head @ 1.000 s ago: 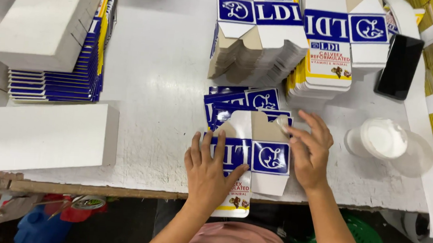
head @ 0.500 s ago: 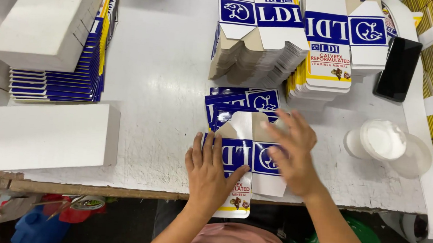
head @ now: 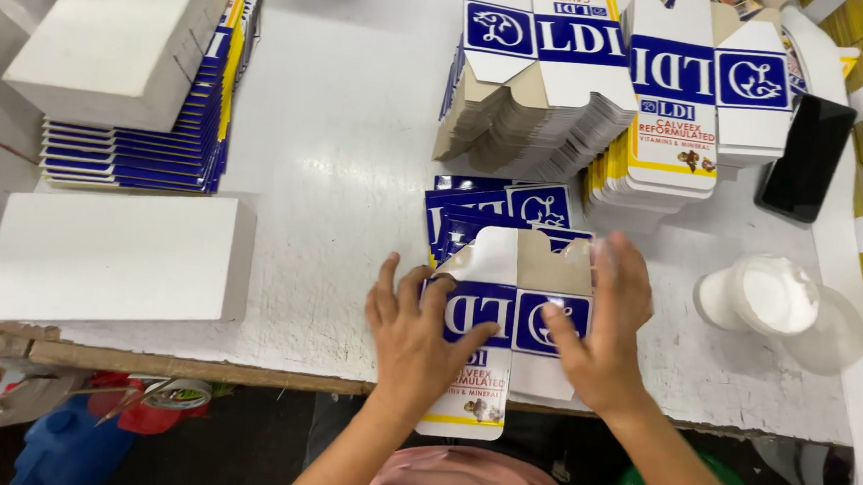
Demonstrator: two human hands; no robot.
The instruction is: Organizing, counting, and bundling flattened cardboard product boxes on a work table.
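Observation:
A flat, unfolded carton blank (head: 507, 317), white and blue with a brown inner flap, lies at the front edge of the white table (head: 346, 167). My left hand (head: 416, 336) presses flat on its left panel, fingers spread. My right hand (head: 601, 328) lies over its right side, fingers on the flap, slightly blurred. Under the blank, a few more blue blanks (head: 498, 212) fan out toward the back.
A big stack of flat blanks (head: 610, 94) stands at the back right. A black phone (head: 806, 161) and a round white tub of paste (head: 763, 293) are to the right. White boxes (head: 116, 253) and a pile of blue cartons (head: 169, 127) sit at the left.
My right hand has slid from the blank's upper right flap down and across its right panel. My left hand has stayed pressed on the left panel.

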